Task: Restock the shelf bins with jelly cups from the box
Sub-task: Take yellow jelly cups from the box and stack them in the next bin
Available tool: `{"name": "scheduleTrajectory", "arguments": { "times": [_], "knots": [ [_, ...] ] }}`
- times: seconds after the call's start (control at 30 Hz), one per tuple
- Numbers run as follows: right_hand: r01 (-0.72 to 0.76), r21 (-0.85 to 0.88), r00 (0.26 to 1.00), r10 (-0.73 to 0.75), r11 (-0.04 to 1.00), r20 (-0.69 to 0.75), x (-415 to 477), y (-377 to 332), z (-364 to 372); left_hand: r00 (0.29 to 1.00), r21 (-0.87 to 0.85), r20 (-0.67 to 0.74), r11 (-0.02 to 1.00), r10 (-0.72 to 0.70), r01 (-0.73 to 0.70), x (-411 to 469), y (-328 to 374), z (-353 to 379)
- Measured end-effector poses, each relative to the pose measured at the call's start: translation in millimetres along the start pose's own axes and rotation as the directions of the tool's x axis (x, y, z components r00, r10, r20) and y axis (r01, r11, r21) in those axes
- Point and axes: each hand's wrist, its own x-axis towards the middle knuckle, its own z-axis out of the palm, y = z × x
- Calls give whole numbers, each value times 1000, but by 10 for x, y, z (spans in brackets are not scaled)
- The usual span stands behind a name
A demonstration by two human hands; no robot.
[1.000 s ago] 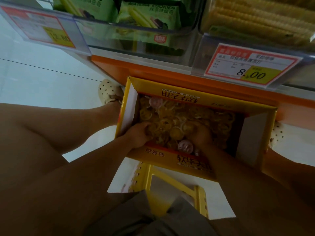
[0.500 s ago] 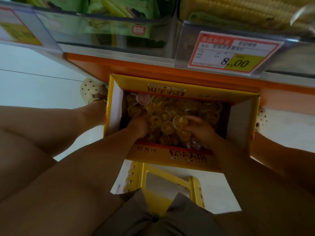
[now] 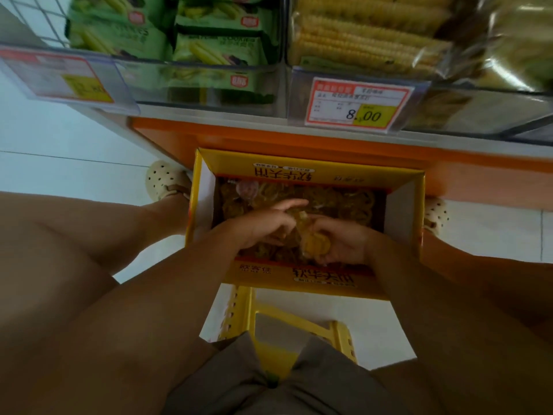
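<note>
While the shelf (image 3: pixel 299 136) fills the top of the frame, its clear-fronted shelf bins (image 3: pixel 466 112) show only green packets (image 3: pixel 215 49) at upper centre and corn-patterned bags (image 3: pixel 368 34) at upper right. No bin of jelly is in view, so I cannot tell which one takes this stock.

Box (image 3: pixel 302 172): yellow carton at centre frame, flaps open, on the floor hard against the orange shelf base, between the person's feet. A yellow stool (image 3: pixel 248 310) sits below it.

Right grip (image 3: pixel 338 244): palm up over the near right part of the box, fingers curled into a bowl, holding a small heap of yellow cups (image 3: pixel 314 245).

Left grip (image 3: pixel 263 226): just beside it, forefinger pointing right and the other fingers bent under. Blur hides whether it holds anything.

Jelly cups (image 3: pixel 353 202): a loose, dim pile that fills the box floor.

Handling, as judged:
- Each cup is likely light, with smooth plastic walls that slide and roll against its neighbours.
- Walls are probably stiff enough for a gentle squeeze, and the film lid looks like the weak spot.
- Best taken by the handful, with a cupped palm under and the other hand as a fence. A single cup is best pinched at the rim, not pressed on the lid.
- A heaped palm may spill on the lift to the bins.
</note>
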Motion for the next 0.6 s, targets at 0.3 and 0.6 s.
{"name": "scheduleTrajectory", "arguments": {
  "times": [0.3, 0.6],
  "knots": [
    [201, -12, 977, -201, 980, -71, -556, 39, 245, 981, 25, -99, 986, 165, -163, -507, 137, 146],
    [492, 11, 860, -484, 870, -163, -988, 214, 571, 947, -159, -238, 953, 216, -257, -1003, 147, 360]
  ]
}}
